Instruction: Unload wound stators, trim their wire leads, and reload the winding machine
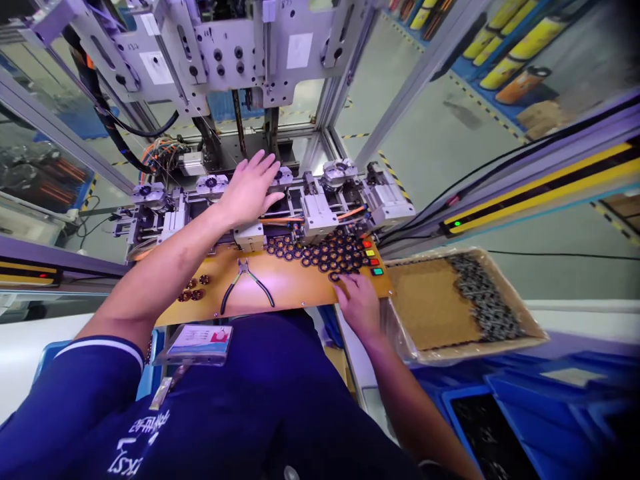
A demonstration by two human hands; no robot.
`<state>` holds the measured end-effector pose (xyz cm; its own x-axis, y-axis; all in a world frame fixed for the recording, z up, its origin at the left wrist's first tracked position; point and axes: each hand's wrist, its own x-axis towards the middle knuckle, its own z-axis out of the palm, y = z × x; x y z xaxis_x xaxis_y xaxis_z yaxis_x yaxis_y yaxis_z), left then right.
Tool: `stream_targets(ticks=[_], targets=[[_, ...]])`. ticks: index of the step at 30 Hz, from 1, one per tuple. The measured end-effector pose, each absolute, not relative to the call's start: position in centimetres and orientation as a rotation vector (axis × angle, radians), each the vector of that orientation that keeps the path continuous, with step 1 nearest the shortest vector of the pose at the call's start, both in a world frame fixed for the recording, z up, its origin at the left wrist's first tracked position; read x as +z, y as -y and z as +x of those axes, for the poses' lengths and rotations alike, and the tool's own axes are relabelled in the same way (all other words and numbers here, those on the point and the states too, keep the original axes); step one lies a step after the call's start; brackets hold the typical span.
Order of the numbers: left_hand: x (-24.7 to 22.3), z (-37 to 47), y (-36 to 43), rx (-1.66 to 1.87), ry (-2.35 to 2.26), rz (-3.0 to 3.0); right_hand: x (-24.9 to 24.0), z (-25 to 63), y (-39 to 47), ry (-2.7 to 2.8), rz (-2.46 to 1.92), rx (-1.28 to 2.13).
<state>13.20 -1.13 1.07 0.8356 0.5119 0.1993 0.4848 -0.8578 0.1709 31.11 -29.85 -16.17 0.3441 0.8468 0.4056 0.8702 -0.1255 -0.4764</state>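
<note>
Head view — right hand [361, 303] beside dark rings [325, 258] (coppery inside).

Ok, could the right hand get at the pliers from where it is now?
Probably yes: the right hand is at the near edge of the black rings, and the orange panel runs across to the pliers with nothing seen lying between.

The rings [324, 256] are black, the panel [295, 288] orange-yellow, the floor tape [616, 222] black-and-yellow striped.

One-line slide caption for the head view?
Left hand spread over silver metal machine fixtures, right hand at small black ring-shaped parts on an orange-brown panel.
</note>
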Motion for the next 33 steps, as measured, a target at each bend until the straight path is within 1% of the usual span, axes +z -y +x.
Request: stream_targets(ticks=[3,6,8,13,16,19,21,24,27,29,31,33], targets=[[1.6,10.7,4.4,0.649,-0.631,2.804,-16.7,31.1,29.1,1.462,-1.998,0.070],[1.7,7.9,8.6,0.731,-0.569,2.680,-15.7,30.9,28.7,1.417,-1.949,0.165],[1.2,6.8,11.2,0.690,-0.565,2.558,-14.1,30.0,28.5,1.390,-1.847,0.205],[-0.8,6.7,15.6,0.405,-0.529,2.020,-7.5,25.3,27.3,1.352,-1.456,0.333],[-0.8,6.6,16.5,0.455,-0.534,1.781,-4.7,23.1,26.2,1.289,-1.146,0.505],[-0.5,5.7,16.6,0.643,-0.567,1.882,-3.7,22.3,25.1,1.264,-0.980,0.700],[-0.5,5.1,16.6,0.771,-0.555,2.033,-3.7,21.9,24.5,1.260,-0.964,0.800],[-0.7,4.7,16.5,0.908,-0.548,2.156,-3.7,21.3,24.0,1.256,-0.982,0.862],[-0.8,4.0,16.3,0.917,-0.604,2.175,-3.1,22.3,22.9,1.341,-0.986,0.869],[-0.8,2.8,16.1,0.873,-0.709,2.170,-2.1,24.9,21.1,1.439,-1.006,0.807],[-0.8,0.9,15.9,0.828,-0.858,2.151,-1.0,29.1,18.4,1.561,-1.103,0.604],[-1.1,-1.3,15.8,0.800,-1.028,2.104,0.0,34.3,15.3,1.687,-1.282,0.266]])
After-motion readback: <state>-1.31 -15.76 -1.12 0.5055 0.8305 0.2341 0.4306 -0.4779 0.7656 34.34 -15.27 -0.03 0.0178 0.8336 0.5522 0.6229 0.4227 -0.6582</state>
